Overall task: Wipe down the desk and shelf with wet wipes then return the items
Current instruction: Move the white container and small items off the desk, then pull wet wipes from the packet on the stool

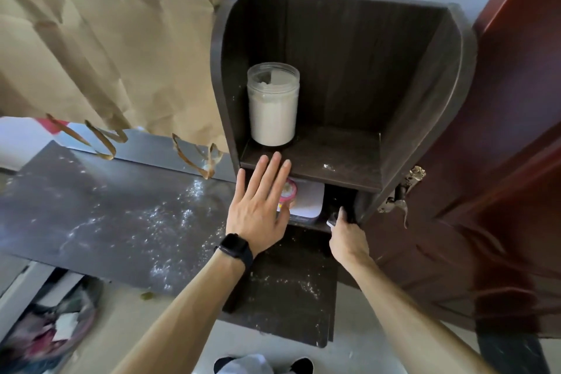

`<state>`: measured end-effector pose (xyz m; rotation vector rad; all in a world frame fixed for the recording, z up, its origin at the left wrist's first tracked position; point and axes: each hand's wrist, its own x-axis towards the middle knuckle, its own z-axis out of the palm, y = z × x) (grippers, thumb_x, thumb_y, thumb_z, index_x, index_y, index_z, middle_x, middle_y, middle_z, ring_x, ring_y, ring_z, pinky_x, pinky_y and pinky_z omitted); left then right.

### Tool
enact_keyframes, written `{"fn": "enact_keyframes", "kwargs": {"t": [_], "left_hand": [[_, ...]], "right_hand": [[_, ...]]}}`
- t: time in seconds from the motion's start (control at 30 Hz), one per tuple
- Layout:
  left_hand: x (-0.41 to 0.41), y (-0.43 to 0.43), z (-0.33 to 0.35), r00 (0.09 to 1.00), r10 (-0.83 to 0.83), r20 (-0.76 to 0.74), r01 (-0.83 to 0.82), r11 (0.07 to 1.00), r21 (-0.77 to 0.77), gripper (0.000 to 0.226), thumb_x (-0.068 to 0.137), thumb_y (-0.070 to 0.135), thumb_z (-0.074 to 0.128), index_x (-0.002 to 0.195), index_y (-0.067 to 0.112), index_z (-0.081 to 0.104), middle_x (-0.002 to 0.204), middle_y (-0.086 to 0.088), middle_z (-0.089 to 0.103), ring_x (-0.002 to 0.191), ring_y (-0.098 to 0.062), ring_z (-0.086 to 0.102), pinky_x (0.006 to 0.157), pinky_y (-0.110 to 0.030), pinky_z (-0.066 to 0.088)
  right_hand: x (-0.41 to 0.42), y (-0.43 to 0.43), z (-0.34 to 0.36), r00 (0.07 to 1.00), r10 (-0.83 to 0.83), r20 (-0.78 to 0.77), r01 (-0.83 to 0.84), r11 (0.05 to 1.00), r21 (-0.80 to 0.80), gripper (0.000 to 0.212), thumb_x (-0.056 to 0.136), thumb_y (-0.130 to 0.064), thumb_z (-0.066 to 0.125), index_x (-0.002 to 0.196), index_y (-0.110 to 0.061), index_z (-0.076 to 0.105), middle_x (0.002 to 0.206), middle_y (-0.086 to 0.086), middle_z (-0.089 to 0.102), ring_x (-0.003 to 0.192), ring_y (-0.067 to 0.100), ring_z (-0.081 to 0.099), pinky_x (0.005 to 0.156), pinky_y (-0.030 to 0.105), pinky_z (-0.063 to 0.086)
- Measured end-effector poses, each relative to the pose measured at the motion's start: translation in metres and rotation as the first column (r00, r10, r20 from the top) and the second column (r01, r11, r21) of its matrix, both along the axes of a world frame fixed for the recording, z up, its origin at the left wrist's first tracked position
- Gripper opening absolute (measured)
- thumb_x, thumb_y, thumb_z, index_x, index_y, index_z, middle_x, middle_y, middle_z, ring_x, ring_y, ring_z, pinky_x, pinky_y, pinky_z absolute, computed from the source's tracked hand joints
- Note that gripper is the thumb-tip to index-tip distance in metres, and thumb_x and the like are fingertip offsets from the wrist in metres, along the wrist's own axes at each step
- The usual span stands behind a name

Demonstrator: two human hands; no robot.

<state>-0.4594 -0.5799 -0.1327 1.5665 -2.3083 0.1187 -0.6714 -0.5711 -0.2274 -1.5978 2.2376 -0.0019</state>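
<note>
The dark wooden shelf (425, 85) stands at the right end of the desk (91, 206) and has two compartments, one above the other. In the upper one a single clear jar (273, 106) of white powder stands upright at the left, its long axis vertical and its lid on top. In the lower one lies one flat white pack (309, 200) with a round pink lid (290, 190) facing up. Its visible long edge runs across the opening, and its left end is hidden behind the left hand (258, 209). That hand is spread flat with straight fingers pointing up and away, in front of the lower opening, its fingertips reaching the front edge of the upper board; it holds nothing. A black watch (235, 247) sits on its wrist. The right hand (349, 237) reaches into the dark right side of the lower compartment. Its fingers are lost in shadow and a small pale scrap shows beside the thumb, so whether it grips anything cannot be told. White powder speckles the desk and both boards. Brown paper bags (106, 24) lie behind the desk at the left, and a red-brown door (516, 130) stands at the right.
</note>
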Motion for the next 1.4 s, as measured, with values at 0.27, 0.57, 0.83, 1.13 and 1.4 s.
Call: {"fn": "enact_keyframes", "kwargs": {"t": [0.27, 0.57, 0.83, 1.13, 1.4], "left_hand": [[-0.006, -0.003, -0.009, 0.993, -0.007, -0.116, 0.003, 0.999, -0.035, 0.083, 0.086, 0.034, 0.059, 0.156, 0.019, 0.019, 0.164, -0.002, 0.015, 0.152, -0.022, 0.004, 0.119, -0.055, 0.018], [-0.007, -0.004, -0.010, 0.993, -0.011, -0.113, 0.010, 1.000, -0.009, 0.085, 0.084, 0.029, 0.059, 0.157, 0.017, 0.017, 0.164, -0.002, 0.014, 0.152, -0.023, 0.001, 0.120, -0.056, 0.014], [-0.001, -0.004, -0.007, 0.995, -0.040, -0.093, 0.044, 0.998, 0.036, 0.086, 0.084, 0.031, 0.058, 0.157, 0.020, 0.014, 0.164, 0.000, 0.011, 0.152, -0.020, -0.002, 0.119, -0.057, 0.014], [0.010, 0.001, 0.002, 0.993, -0.102, -0.059, 0.108, 0.987, 0.115, 0.083, 0.089, 0.035, 0.050, 0.158, 0.023, 0.004, 0.165, 0.002, -0.002, 0.151, -0.018, -0.009, 0.119, -0.057, 0.009], [0.030, 0.026, -0.023, 0.900, -0.436, 0.010, 0.429, 0.889, 0.163, 0.074, 0.088, 0.034, 0.052, 0.155, 0.021, 0.025, 0.164, -0.004, 0.015, 0.151, -0.023, 0.011, 0.118, -0.061, 0.016]], "right_hand": [[0.020, 0.058, -0.003, 0.997, -0.024, 0.077, 0.042, 0.968, -0.247, 0.061, 0.096, -0.040, 0.052, 0.151, -0.027, 0.027, 0.143, 0.005, 0.032, 0.112, 0.028, 0.062, 0.075, 0.040, 0.057], [0.039, 0.034, -0.010, 0.992, -0.051, -0.113, 0.038, 0.993, -0.113, 0.070, 0.095, -0.050, 0.044, 0.155, -0.022, 0.022, 0.159, 0.007, 0.022, 0.129, 0.030, 0.043, 0.092, 0.039, 0.052], [0.032, 0.022, -0.009, 0.987, -0.079, -0.138, 0.072, 0.996, -0.053, 0.073, 0.097, -0.049, 0.041, 0.156, -0.017, 0.015, 0.164, 0.005, 0.014, 0.127, 0.028, 0.047, 0.086, 0.038, 0.053], [0.034, 0.035, 0.010, 0.996, -0.090, -0.025, 0.088, 0.994, -0.069, 0.064, 0.099, -0.040, 0.043, 0.156, -0.029, 0.017, 0.166, -0.003, 0.009, 0.131, 0.028, 0.048, 0.095, 0.039, 0.051], [0.042, 0.134, 0.057, 0.979, -0.178, 0.096, 0.200, 0.925, -0.325, 0.043, 0.102, -0.034, 0.046, 0.144, -0.029, 0.049, 0.150, -0.006, 0.048, 0.136, 0.019, 0.041, 0.113, 0.032, 0.033]]}}
